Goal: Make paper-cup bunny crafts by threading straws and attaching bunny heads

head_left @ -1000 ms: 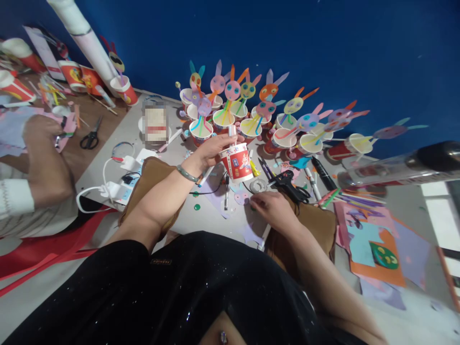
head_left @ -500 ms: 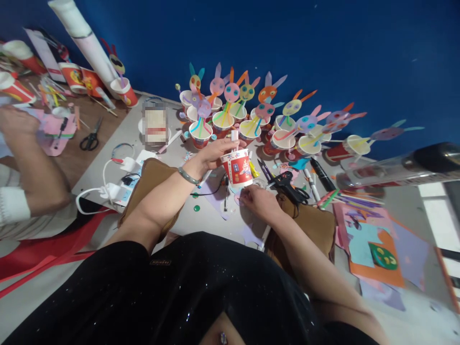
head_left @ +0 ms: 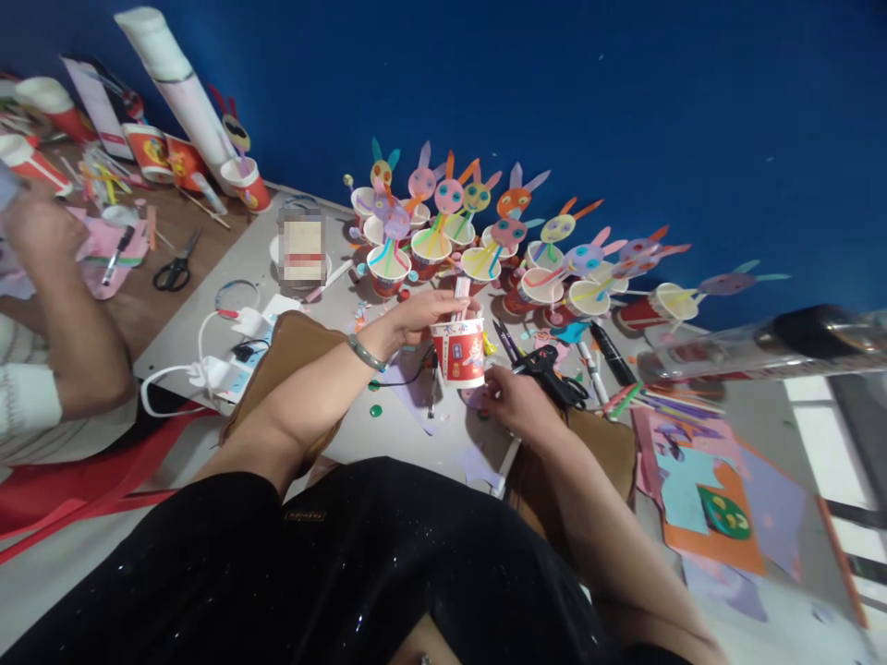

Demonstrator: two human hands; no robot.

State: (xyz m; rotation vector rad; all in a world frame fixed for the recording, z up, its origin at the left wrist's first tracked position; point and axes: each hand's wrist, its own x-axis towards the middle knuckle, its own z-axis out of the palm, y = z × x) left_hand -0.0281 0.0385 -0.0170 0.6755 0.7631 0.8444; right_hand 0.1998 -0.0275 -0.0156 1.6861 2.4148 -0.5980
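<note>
My left hand grips a red paper cup with printed figures, held above the table. Pale strips stick up from the cup beside my fingers. My right hand is just right of the cup's base, its fingers curled together. Whether something small is pinched in them I cannot make out. Close by lie a pink-purple paper piece, a slim black-and-silver tool and a black glue gun. Behind stand several paper cups with paper rabbit heads, one being a pink rabbit head.
A white power strip with cables lies left, next to a brown cushion. A clear bottle and coloured paper sheets are at right. At far left, a co-worker's arm rests near black scissors.
The view has shifted slightly. My left hand has brought the cup a little closer to my body, and my right hand has moved slightly to the right.
</note>
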